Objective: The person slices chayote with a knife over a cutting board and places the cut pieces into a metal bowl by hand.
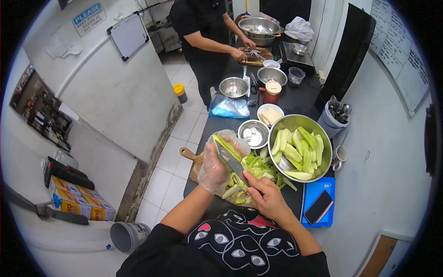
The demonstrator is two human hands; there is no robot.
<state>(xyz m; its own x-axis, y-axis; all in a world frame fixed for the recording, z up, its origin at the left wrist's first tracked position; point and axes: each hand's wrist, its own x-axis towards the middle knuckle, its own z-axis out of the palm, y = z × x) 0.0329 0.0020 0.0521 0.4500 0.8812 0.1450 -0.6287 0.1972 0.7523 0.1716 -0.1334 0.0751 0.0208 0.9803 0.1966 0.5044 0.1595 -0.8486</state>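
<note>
We hold a pale green vegetable wedge [227,144] in our left hand [214,168], which wears a clear plastic glove and curls around the piece above the cutting board. Our bare right hand [264,191] is closed on the handle of a kitchen knife [229,159], its blade lying along the wedge; we cannot tell how deep the edge sits. The two hands are near each other, with the blade spanning the space between them.

Below, cut green pieces [234,190] lie on the wooden cutting board [197,168], whose handle points away to our left. Green peelings [260,168] are heaped just beside the knife. To our right stands a large steel bowl [291,122] filled with long pale green wedges [295,152]. Next to it, a small steel bowl [264,130] holds white pieces [252,136], and just beyond is a white bowl of pale slices [269,115]. A dark phone [318,207] rests on a blue folder [307,196] near our right forearm. At the far end of the black table, a co-worker [198,39] has both hands at another wooden board [263,54].
</note>
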